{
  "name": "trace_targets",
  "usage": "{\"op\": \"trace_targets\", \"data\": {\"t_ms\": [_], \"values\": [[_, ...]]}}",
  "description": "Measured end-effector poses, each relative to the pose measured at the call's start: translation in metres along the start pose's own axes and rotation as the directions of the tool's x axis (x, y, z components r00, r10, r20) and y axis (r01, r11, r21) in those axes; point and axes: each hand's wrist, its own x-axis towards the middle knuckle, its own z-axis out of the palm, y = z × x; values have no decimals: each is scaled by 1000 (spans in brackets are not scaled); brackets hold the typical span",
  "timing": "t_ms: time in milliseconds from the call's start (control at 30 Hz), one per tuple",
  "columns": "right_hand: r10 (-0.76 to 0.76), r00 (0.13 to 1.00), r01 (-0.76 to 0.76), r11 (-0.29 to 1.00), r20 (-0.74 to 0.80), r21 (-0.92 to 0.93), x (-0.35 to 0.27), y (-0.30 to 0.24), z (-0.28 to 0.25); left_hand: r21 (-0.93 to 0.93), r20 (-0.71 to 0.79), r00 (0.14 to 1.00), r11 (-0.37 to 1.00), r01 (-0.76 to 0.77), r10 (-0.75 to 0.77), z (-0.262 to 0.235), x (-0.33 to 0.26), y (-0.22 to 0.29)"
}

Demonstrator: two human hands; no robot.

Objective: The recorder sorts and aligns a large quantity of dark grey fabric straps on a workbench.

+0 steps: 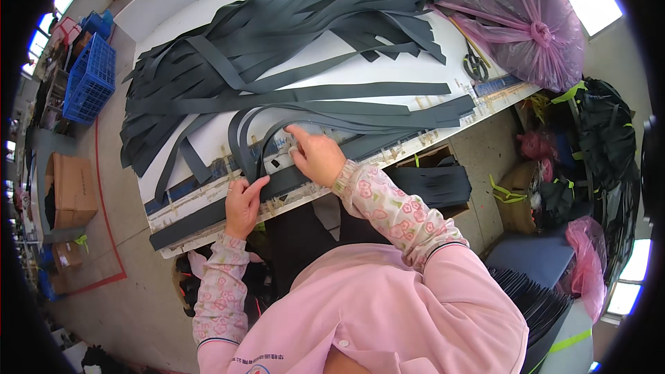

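My left hand (244,204) is at the near table edge, thumb and fingers pinched on the end of a dark grey webbing strap (239,140). That strap bends up in a loop and runs off to the right with other straps. To its right, my right hand (318,158) has its index finger stretched out to the curved straps and its thumb apart, with no strap gripped. Beneath both hands a flat dark strap (187,227) lies along the table's front edge. A large heap of similar straps (277,28) covers the far side.
The white table (305,62) has a worn, taped front edge. Black-handled scissors (475,64) lie at the right, beside a tied pink plastic bag (540,31). Below the edge stands a box of dark straps (433,185). Blue crates (90,79) and a cardboard carton (73,190) are at the left.
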Motion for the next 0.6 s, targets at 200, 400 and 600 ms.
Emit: {"op": "trace_targets", "data": {"t_ms": [200,400,600], "values": [[44,969,-102,967,242,232,-18,-18,26,-88,-97,995,996,-33,24,10,10,1],[-29,978,14,997,209,71,-26,-32,34,-76,-68,998,997,-23,18,9,5,-1],[-7,980,-1,999,199,40,-28,-38,46,-78,-76,997,997,-7,1,9,-2,-5]]}}
